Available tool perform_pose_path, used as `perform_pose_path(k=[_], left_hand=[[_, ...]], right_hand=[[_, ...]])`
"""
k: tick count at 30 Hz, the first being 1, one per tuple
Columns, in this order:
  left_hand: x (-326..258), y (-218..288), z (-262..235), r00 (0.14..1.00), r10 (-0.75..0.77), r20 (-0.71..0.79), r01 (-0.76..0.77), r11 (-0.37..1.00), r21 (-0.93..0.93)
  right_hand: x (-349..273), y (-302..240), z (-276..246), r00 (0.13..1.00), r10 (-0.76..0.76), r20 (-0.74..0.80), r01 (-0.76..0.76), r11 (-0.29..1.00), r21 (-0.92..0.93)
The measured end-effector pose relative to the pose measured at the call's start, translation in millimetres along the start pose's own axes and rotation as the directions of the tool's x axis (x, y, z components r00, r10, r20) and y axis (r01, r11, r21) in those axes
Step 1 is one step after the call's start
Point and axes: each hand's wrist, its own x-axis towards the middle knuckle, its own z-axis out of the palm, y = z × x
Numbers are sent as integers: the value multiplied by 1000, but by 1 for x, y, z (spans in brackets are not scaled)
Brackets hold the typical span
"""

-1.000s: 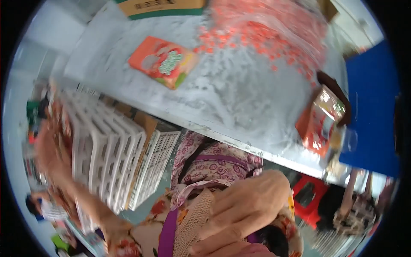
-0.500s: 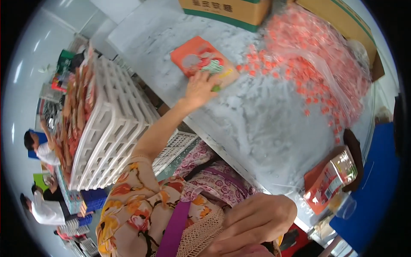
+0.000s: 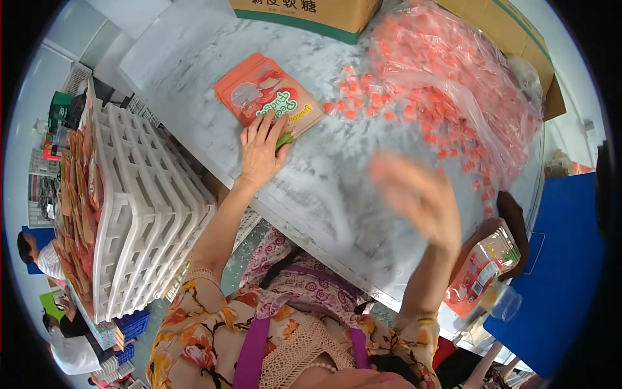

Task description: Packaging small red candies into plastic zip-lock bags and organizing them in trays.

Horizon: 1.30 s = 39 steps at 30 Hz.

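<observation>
A stack of flat red and tan printed pouches lies on the grey marbled table. My left hand rests on the near edge of the stack, fingers stretched out over the top pouch, thumb beside a green patch. Above the table, right of the middle, is my right hand, its fingers smeared by motion; nothing shows clearly in it. Beyond it, small red wrapped candies lie loose, spilling from a large clear plastic bag full of them.
A cardboard box stands at the far edge, another behind the bag. White stacked crates holding pouches rise at the left. Near right, a clear-topped red pouch and a clear cup lie beside a blue surface. People work far left.
My right hand has swung from in front of my chest out over the table. My left hand stays on the pouches. The whole view has shifted slightly.
</observation>
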Motion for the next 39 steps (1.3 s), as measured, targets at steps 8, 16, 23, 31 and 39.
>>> perform_pose_path(k=[8,16,23,31,39], left_hand=[[7,6,2,1000,19,18,-18,997,-77],[3,2,-1,1000,26,-3,-26,995,-91],[22,99,-156,995,-87,40,74,420,-904],[-11,187,-251,988,153,-5,7,-73,-997],[6,214,-248,893,435,119,284,-339,-897]], right_hand=[[108,198,40,915,-347,-204,82,655,-751],[-17,132,85,874,53,-484,-382,691,-614],[-126,89,59,544,547,-637,-471,827,308],[-188,74,58,429,471,-770,-527,824,210],[-160,88,63,587,331,-739,-515,857,-24]])
